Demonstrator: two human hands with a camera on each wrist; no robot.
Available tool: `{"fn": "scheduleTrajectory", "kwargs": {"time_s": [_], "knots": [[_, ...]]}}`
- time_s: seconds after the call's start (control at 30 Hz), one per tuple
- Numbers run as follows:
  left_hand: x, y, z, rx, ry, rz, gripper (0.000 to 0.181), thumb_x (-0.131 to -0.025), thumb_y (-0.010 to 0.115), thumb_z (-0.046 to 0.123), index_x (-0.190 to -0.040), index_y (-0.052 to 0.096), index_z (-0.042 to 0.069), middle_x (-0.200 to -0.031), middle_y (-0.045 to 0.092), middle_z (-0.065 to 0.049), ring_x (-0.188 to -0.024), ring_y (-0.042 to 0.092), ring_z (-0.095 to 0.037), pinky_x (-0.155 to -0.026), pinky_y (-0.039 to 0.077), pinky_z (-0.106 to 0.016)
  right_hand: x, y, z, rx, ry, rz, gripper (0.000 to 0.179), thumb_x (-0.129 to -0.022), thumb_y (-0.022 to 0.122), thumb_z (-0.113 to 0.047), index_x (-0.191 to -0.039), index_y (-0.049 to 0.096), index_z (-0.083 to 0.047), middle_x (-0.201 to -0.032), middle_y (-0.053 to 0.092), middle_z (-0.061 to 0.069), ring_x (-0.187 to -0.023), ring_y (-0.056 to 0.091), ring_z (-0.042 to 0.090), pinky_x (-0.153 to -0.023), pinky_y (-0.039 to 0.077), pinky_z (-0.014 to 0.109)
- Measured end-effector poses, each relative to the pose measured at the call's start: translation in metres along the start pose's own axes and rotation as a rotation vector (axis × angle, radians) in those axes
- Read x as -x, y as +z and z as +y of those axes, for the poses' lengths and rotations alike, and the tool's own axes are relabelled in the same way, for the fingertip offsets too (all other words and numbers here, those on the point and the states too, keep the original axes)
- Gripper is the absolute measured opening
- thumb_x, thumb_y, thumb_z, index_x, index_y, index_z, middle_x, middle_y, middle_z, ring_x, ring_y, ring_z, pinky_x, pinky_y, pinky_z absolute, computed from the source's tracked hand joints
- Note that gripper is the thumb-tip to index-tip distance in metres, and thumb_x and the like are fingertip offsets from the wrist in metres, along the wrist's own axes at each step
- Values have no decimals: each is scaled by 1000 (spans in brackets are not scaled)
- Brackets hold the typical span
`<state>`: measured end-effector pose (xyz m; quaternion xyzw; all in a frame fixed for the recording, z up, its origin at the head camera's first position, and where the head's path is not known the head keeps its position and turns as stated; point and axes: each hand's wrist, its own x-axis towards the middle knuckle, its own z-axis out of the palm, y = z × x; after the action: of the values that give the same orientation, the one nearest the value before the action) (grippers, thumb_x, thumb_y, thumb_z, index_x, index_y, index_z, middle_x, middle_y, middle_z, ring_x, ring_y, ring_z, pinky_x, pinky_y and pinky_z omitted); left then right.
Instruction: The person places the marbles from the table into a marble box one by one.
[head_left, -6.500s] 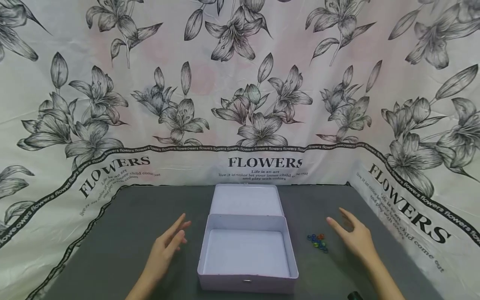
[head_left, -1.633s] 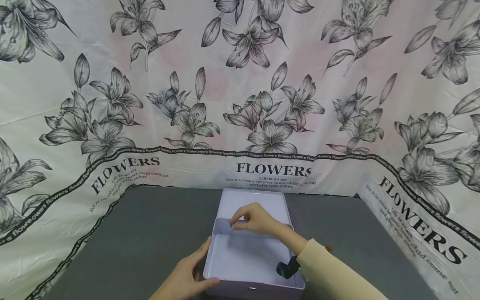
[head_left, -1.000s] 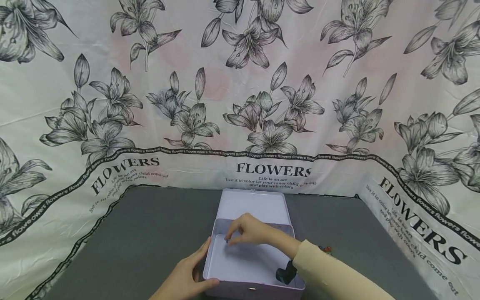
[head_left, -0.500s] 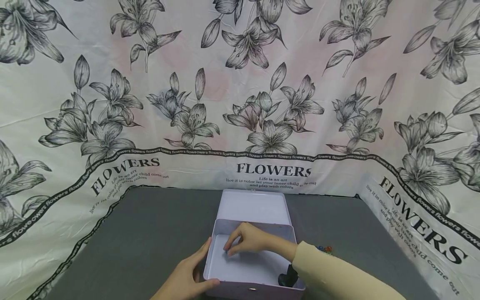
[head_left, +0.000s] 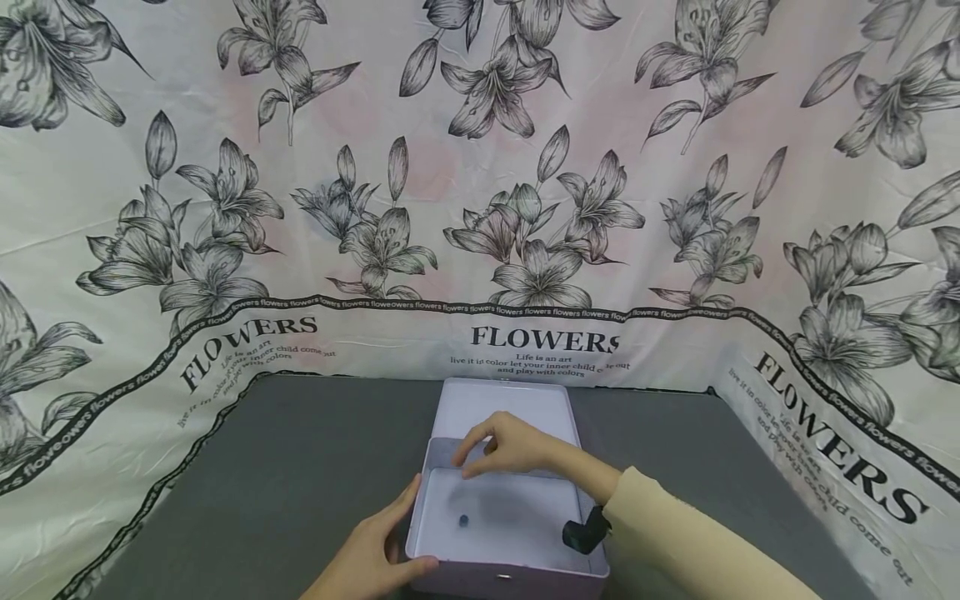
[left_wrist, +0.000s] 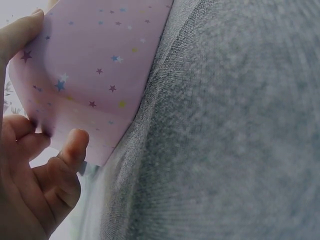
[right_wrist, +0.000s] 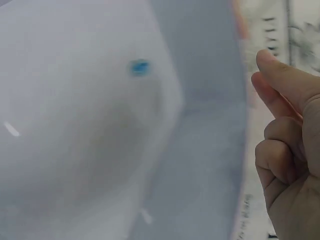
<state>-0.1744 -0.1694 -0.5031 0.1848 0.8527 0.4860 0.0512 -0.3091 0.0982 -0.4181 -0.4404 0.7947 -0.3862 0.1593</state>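
Placement of the small round blue bead (head_left: 463, 521), lying inside the rectangular pale-lilac metal-looking box (head_left: 555, 582) gripped by the left hand (head_left: 372, 546), seems done, and the right hand (head_left: 513, 446), held above with thumb and forefinger parted and empty, probably needs to be withdrawn next.

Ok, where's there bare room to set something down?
Table left of the box, between cloth and left hand; also right of the lid, beyond the sleeve. Inside the box, floor just right of the marble is bare. Crowded: the box's left wall, with the left hand there, and its rear, below the right hand. The sleeve hides some table.
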Motion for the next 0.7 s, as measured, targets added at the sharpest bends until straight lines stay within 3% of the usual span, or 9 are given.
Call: {"fn": "scheduleTrajectory", "kwargs": {"time_s": [0.1,0.2,0.3,0.4,0.6,0.7], "knots": [[0,1,2,-11,-18,7,101,-92,84,41,-169,25,13,-165,40,-22,-52,41,-1,-51,45,-23,12,-17,-5,-17,20,66,22,-94,83,-14,-112,82,-1,-113,80,6,-63,56,2,-60,47,19],[-1,1,2,-15,-27,10,102,-91,84,43,-169,25,12,-163,43,-21,-53,40,-1,-51,43,-22,30,-36,-4,-14,62,142,23,-95,81,-16,-114,81,-2,-113,79,7,-54,48,4,-56,41,21],[-1,1,2,-4,-22,7,103,-91,84,41,-169,25,13,-164,42,-22,-53,38,0,-51,42,-22,51,-55,4,18,82,229,22,-96,80,-17,-113,81,-3,-114,79,10,-68,67,12,-64,52,24],[0,0,1,1,-3,2,103,-91,85,38,-170,24,13,-165,39,-23,-53,37,1,-51,42,-21,78,-72,16,43,130,313,22,-97,80,-19,-114,82,-7,-118,78,13,-84,77,23,-74,59,31],[-2,-1,0,1,8,-8,103,-91,85,36,-170,23,12,-169,31,-23,-55,37,1,-52,42,-21,140,-95,44,46,297,450,27,-97,80,-26,-119,80,-11,-123,76,16,-99,77,35,-84,60,45],[-3,0,0,5,-11,-14,105,-91,85,39,-170,22,11,-170,29,-22,-57,39,0,-52,42,-21,169,-99,56,56,344,497,29,-98,79,-28,-121,79,-11,-126,75,16,-101,76,31,-88,59,42]]}}
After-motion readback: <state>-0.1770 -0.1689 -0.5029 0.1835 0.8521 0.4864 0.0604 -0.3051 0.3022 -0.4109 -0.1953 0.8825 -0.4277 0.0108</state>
